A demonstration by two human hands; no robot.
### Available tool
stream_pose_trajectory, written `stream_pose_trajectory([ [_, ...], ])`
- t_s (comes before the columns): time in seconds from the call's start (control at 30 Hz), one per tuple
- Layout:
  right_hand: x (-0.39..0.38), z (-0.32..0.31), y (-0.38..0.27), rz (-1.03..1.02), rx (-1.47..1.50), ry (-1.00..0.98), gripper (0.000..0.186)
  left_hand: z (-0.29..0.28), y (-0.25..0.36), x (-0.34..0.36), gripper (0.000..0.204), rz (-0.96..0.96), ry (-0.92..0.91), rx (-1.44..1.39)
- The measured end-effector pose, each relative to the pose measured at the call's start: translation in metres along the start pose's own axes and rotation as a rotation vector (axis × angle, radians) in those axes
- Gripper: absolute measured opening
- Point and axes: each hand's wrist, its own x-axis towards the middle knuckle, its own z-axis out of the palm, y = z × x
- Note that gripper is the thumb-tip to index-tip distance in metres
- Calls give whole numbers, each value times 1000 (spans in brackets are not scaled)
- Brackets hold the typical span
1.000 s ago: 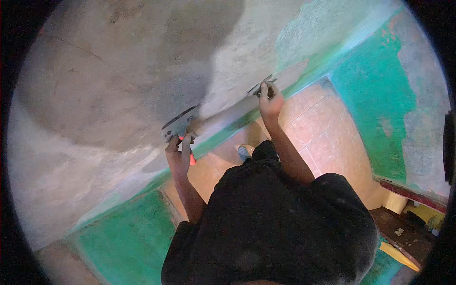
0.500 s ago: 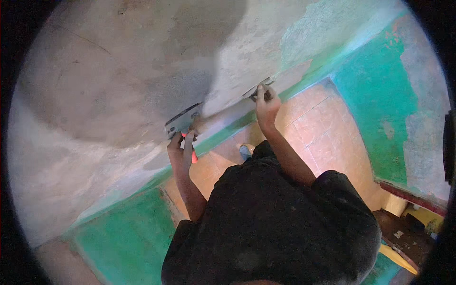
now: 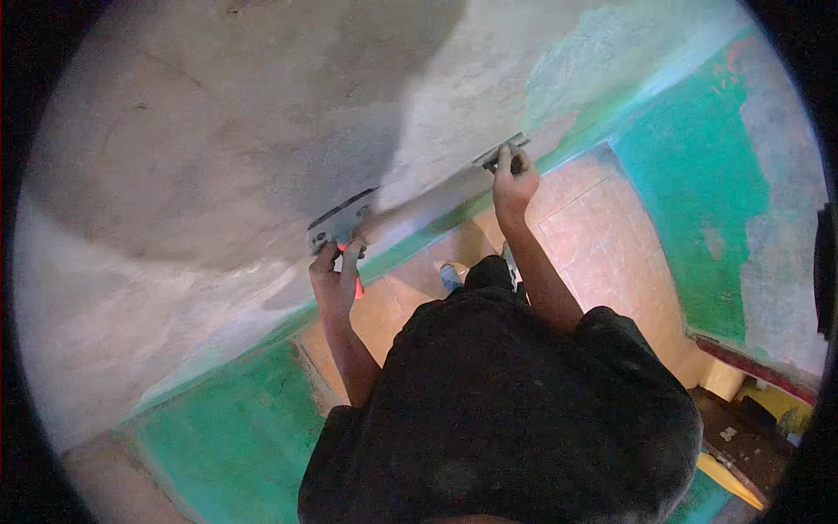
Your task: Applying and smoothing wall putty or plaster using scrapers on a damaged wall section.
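In front of the patchy grey plaster wall (image 3: 288, 113), my left hand (image 3: 332, 284) is closed on the red handle of a wide putty knife (image 3: 327, 229). Its pale blade has a dark long edge and what look like small lumps of filler on it. Farther right, my right hand (image 3: 515, 188) pinches a flat metal scraper blade (image 3: 496, 154). That blade lies along the wall's surface, its long edge slanting up to the right. My fingers hide part of its grip. I cannot tell whether the left knife touches the wall.
A green painted band (image 3: 436, 229) runs along the wall's foot, above a tan tiled floor (image 3: 602, 227). Green walls (image 3: 690, 175) flank both sides. Behind me on the right stand a dark brown wooden surface (image 3: 742, 441) and a cream container (image 3: 723, 382).
My right hand has slid the scraper blade to the right and slightly up along the wall. My left hand and its putty knife have barely shifted.
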Motion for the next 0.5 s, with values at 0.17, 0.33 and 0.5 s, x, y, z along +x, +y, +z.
stream_pose_trajectory([
  [0.17, -30, 11, -3, 19, 32, -22, 23, 3, -3, 0, 21, -46, 2, -53],
  [0.33, 11, -5, -2, -66, 75, 18, 24, 0, 1, 0, 19, -21, 0, -28],
  [0.5, -20, 4, -2, -39, -29, -17, 23, 4, -1, 2, 21, 18, 5, -54],
])
